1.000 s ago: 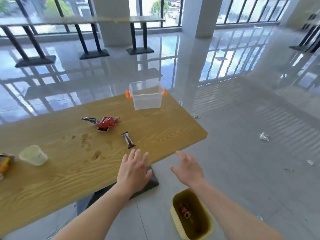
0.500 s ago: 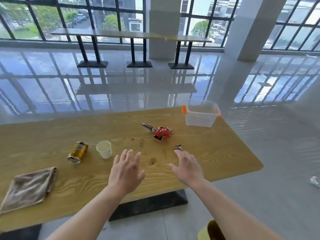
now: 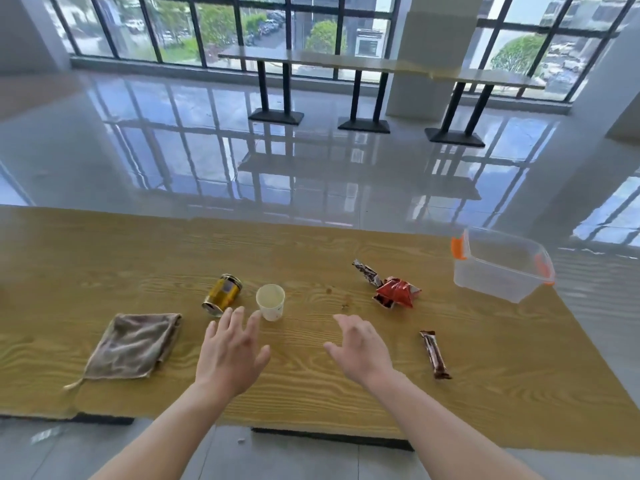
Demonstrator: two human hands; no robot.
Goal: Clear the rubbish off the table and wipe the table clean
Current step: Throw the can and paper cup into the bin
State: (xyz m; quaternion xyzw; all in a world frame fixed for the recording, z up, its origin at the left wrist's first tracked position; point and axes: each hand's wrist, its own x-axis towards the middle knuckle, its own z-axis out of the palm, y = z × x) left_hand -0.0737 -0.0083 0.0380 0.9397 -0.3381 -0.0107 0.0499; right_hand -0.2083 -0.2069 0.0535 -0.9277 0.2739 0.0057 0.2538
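On the wooden table (image 3: 485, 393) lie a gold can (image 3: 221, 294) on its side, a white paper cup (image 3: 270, 302) standing upright, a red crumpled wrapper (image 3: 398, 292), a dark twisted wrapper (image 3: 366, 273) behind it, and a brown bar wrapper (image 3: 435, 355) at the right. A grey-brown cloth (image 3: 133, 346) rests at the left. My left hand (image 3: 230, 351) hovers open just in front of the can and cup. My right hand (image 3: 358, 346) hovers open over the table's middle, holding nothing. Small brown stains (image 3: 344, 301) mark the wood beyond it.
A clear plastic box (image 3: 502, 268) with orange clips stands at the table's far right corner. Beyond the table stretches a glossy floor with long tables (image 3: 363, 64) on black legs by the windows. The table's dark base (image 3: 329, 438) shows below the near edge.
The view has swung left from the yellow bin on the floor to the table top. Both hands have moved over the table and left, toward the cup and can. Nothing was picked up.
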